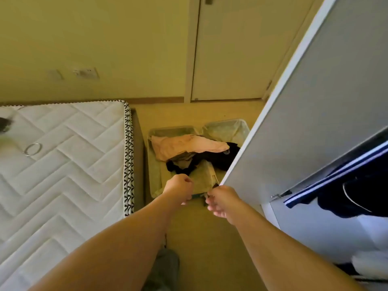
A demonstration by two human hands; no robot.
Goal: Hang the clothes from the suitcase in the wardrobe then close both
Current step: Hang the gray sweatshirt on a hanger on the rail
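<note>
reaching down with both bare arms, the person bends over the suitcase (155,164), which lies open on the floor between the mattress (63,164) and the wardrobe door (304,101). its two halves lie side by side, and each half's long axis runs away from the person toward the far wall. the swung-out door covers part of the right half. inside, a pink garment (184,144) lies across the far end of the left half, stretching rightward over the middle seam, and a black garment (222,157) lies partly under it, beside a beige one (183,161).

the left hand (178,190) is curled tight at the near rim, and the right hand (222,199) is just beside it, fingers bent. between them they grip a small dark cloth (202,196); i cannot tell what it is.

in the wardrobe a navy garment with white stripes (357,185) hangs. a metal ring (32,149) rests on the mattress.
</note>
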